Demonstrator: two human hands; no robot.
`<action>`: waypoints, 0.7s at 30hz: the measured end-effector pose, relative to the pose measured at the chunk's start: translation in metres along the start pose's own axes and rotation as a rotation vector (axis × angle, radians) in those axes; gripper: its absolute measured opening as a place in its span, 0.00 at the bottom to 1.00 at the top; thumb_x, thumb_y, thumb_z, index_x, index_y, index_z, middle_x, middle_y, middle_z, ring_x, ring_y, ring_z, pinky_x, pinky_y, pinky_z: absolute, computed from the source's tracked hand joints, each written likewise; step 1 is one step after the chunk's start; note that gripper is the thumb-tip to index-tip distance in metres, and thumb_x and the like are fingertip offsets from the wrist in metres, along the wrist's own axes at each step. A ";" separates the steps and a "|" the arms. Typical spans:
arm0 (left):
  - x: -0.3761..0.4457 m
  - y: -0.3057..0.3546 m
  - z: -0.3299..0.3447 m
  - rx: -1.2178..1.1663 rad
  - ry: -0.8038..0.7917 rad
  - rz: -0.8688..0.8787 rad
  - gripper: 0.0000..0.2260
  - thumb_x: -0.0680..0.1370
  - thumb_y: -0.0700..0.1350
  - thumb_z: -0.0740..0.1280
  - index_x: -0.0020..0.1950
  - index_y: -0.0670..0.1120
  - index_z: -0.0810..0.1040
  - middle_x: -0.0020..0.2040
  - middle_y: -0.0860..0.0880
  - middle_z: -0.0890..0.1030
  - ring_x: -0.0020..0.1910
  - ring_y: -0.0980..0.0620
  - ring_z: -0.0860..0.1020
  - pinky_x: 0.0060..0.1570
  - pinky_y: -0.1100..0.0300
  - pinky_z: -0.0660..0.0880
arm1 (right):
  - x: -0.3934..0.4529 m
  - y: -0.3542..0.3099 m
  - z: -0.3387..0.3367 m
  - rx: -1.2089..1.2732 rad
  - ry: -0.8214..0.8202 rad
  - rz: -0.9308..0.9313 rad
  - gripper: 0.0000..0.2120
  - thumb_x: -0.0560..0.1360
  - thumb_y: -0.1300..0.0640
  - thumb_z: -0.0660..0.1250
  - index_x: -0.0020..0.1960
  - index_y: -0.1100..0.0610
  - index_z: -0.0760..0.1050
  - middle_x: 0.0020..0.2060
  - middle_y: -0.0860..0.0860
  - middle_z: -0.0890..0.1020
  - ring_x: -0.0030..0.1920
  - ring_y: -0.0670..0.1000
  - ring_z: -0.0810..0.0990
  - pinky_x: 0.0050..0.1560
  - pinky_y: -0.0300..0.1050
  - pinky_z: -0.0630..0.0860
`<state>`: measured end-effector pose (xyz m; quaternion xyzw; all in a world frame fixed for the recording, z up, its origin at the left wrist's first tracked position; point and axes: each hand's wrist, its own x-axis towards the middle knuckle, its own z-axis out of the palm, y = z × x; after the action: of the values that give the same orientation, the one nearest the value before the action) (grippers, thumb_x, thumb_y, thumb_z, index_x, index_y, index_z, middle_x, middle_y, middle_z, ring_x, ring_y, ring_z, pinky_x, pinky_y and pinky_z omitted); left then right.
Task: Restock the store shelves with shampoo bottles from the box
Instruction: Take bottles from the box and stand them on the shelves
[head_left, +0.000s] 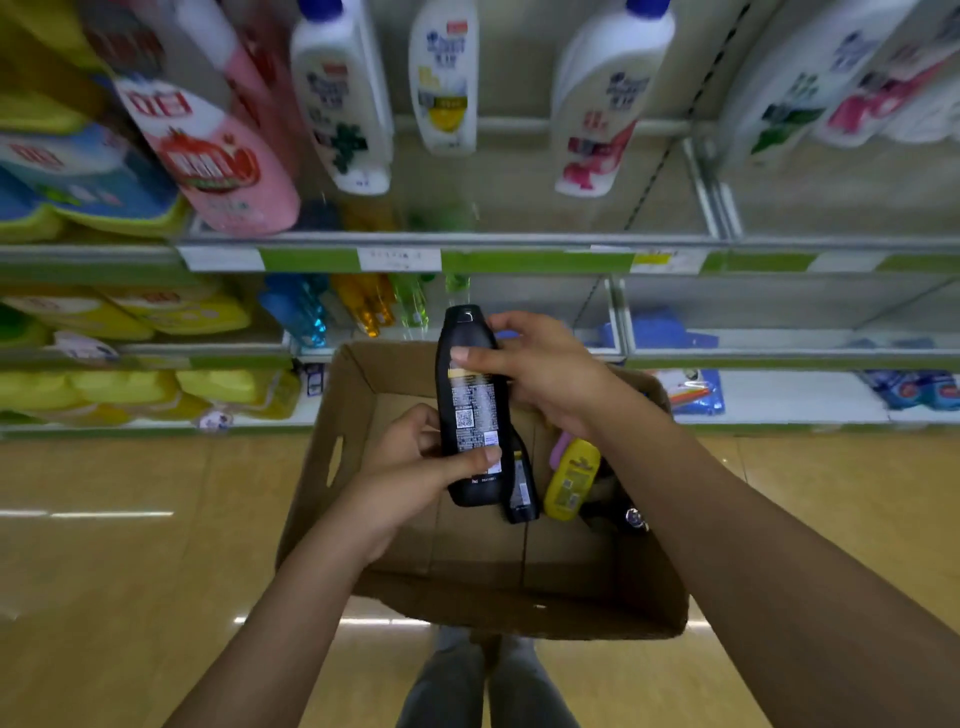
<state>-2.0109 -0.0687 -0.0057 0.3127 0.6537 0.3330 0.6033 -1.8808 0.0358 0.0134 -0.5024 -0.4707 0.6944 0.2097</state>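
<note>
— While both hands hold it, which way does the black bottle (470, 402) point?
— Its cap points far, toward the shelves (467, 249); its bottom is near.
— Where are the hands?
— Left hand (415, 467) pinches the bottom end. Right hand (540, 369) curls round the top. It's above the box (332, 415).

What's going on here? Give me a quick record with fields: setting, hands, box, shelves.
setting: shop aisle, tan floor
held item: black plastic shampoo bottle, cap pointing away
left hand: grips bottle's lower end
right hand: grips its upper part
brown cardboard box: holds a second black bottle, a yellow bottle
shelves: white bottles above
</note>
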 end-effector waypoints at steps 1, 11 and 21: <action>-0.009 0.011 -0.001 -0.008 -0.009 0.027 0.19 0.67 0.41 0.77 0.54 0.43 0.74 0.47 0.47 0.85 0.49 0.48 0.83 0.52 0.53 0.78 | -0.009 -0.012 0.002 0.018 0.003 -0.021 0.14 0.69 0.60 0.76 0.51 0.54 0.75 0.43 0.52 0.85 0.46 0.52 0.83 0.51 0.51 0.78; -0.075 0.077 -0.009 -0.275 -0.156 0.163 0.18 0.70 0.46 0.71 0.59 0.43 0.78 0.54 0.44 0.83 0.54 0.47 0.81 0.53 0.56 0.79 | -0.078 -0.100 0.004 0.117 0.040 -0.194 0.20 0.70 0.59 0.75 0.59 0.61 0.75 0.42 0.52 0.84 0.42 0.49 0.84 0.46 0.47 0.80; -0.112 0.094 -0.004 -0.193 -0.164 0.296 0.20 0.70 0.48 0.68 0.60 0.43 0.77 0.54 0.45 0.83 0.55 0.46 0.81 0.56 0.52 0.77 | -0.114 -0.127 0.006 0.159 -0.024 -0.272 0.12 0.72 0.60 0.73 0.53 0.56 0.74 0.37 0.47 0.84 0.39 0.46 0.83 0.43 0.43 0.80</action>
<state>-2.0061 -0.1049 0.1354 0.3721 0.5145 0.4525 0.6262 -1.8629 0.0050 0.1803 -0.4076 -0.4803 0.7005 0.3352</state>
